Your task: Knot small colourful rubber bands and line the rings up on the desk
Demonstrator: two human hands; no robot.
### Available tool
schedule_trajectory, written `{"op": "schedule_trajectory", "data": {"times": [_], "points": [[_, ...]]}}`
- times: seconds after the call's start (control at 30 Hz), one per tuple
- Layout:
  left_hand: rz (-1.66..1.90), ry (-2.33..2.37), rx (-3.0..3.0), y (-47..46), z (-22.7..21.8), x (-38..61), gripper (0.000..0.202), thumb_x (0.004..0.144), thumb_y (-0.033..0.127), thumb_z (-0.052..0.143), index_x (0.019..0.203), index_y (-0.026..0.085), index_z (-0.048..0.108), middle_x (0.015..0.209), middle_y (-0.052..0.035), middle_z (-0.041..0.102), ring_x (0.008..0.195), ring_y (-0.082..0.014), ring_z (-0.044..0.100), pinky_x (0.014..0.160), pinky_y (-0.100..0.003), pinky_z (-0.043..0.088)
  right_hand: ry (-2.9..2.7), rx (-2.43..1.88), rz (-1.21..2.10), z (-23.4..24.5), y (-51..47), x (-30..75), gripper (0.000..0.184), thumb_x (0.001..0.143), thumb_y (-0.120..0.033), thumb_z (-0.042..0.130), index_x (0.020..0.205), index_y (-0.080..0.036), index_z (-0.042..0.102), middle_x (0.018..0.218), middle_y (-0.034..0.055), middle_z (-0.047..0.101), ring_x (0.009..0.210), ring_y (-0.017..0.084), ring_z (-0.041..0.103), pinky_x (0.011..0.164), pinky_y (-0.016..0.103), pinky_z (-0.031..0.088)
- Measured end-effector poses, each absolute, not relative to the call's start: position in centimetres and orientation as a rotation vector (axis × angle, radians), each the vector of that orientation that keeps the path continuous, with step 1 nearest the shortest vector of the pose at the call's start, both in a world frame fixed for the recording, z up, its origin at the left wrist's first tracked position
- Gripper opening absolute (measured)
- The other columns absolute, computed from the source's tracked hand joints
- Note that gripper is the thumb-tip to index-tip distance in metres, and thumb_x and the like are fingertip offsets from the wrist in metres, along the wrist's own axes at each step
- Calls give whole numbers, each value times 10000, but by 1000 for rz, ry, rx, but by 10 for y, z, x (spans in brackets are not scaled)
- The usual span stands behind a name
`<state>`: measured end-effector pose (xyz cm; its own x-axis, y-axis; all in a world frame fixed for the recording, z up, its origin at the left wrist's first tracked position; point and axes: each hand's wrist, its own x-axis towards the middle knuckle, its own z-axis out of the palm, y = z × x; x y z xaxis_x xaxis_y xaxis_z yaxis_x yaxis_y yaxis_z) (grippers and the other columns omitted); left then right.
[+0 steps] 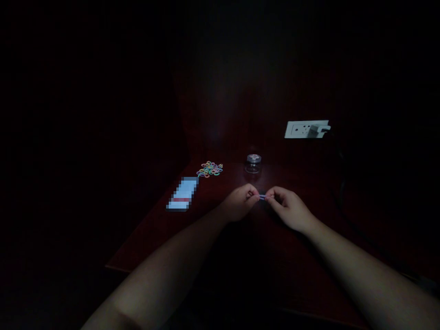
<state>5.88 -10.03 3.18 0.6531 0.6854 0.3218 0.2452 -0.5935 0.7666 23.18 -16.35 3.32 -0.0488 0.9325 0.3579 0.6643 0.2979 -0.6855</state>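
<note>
Head view, dim light: your left hand [240, 201] and right hand [288, 208] meet over the middle of a dark red table [154, 238], each closed in a fingertip pinch on one end of a small band [262, 197]. The band is pulled out between the two pinches, its long axis lying nearly level from left to right across the view, one end pointing to each hand; its colour reads bluish, though the darkness leaves this uncertain. Whether the band is clear of the tabletop or touching it cannot be told. Beyond your left hand, towards the far left corner, lies a loose pile of coloured bands [210, 169], and just right of that pile, straight beyond your hands, stands a small glass jar [253, 163] with a pale lid. A flat pale card [183, 194], blurred out, lies close to the table's left edge, its long axis running away from you. That left edge slants from the far corner down to the near left corner; the near edge passes under your forearms. Bare tabletop lies open to the right of your right hand and between your forearms. On the wall behind, a white socket [299, 130] holds a plug [319, 129].
</note>
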Motion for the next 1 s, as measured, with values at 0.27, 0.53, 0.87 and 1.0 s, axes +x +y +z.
{"op": "schedule_trajectory", "data": {"times": [0.27,0.53,0.87,1.0], "points": [[860,671,2046,-100,30,61,138,809,276,512,843,146,547,741,5,555,663,-94,489,614,-211,392,-1772,-1389,507,35,-166,231,185,825,-325,507,768,-162,573,670,10,547,595,127,478,543,239,374],[854,590,1921,-98,27,61,147,795,269,546,865,140,530,740,10,543,633,-74,469,577,-191,367,-1748,-1355,510,36,-165,230,177,824,-314,499,763,-165,572,666,14,548,603,132,483,560,248,385],[816,563,1928,-101,31,61,234,787,271,581,972,127,583,827,-25,588,705,-85,517,653,-214,419,-1730,-1375,482,36,-166,232,194,823,-328,502,753,-162,574,661,8,547,588,126,480,551,240,378],[818,562,1893,-101,31,62,218,787,281,588,930,116,582,807,-27,599,689,-82,524,637,-210,418,-1723,-1383,490,36,-166,231,197,819,-329,505,752,-157,573,652,6,536,581,123,471,550,242,377]]}}
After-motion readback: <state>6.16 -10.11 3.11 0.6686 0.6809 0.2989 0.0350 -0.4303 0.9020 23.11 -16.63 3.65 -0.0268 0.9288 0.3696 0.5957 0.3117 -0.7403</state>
